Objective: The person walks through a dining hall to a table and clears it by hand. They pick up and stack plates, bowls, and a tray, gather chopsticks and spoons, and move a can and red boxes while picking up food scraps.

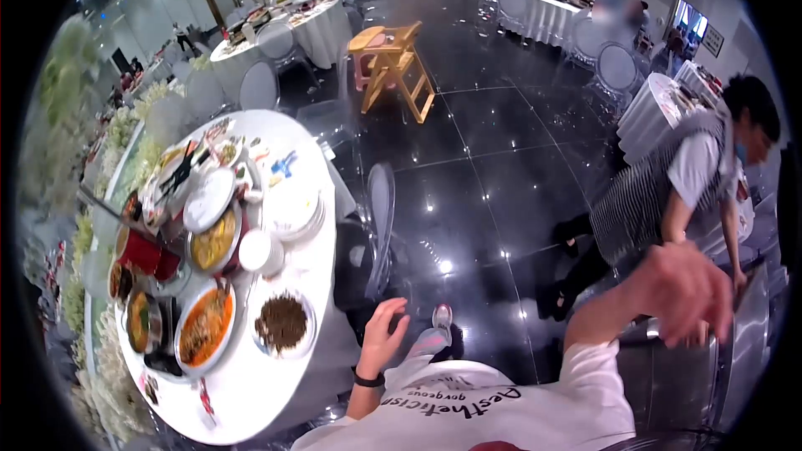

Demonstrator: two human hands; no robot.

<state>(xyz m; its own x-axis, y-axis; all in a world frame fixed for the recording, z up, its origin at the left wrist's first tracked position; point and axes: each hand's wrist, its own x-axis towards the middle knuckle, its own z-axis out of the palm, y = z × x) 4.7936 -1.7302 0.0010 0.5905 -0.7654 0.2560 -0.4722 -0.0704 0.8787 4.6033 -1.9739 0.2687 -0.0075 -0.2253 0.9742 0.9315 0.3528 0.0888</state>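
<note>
My left hand (383, 336), a black band on its wrist, hangs beside the round white table (225, 409) with its fingers apart and nothing in them. My right hand (685, 294) is stretched out to the right, smeared by motion; its fingers point down above a grey metal surface (668, 376). Nearest to my left hand on the table are a plate of dark brown food (282, 322) and a stack of white bowls (261, 252). An oval dish of food in orange sauce (205, 326), a bowl of yellow soup (215, 240) and stacked white plates (294, 215) also stand there.
A co-worker in a striped vest (639, 188) bends over at the right, close to my right hand. A clear chair (381, 221) stands by the table. Further off are a wooden high chair (397, 67) and other laid tables (547, 17). The dark tiled floor (476, 192) is shiny.
</note>
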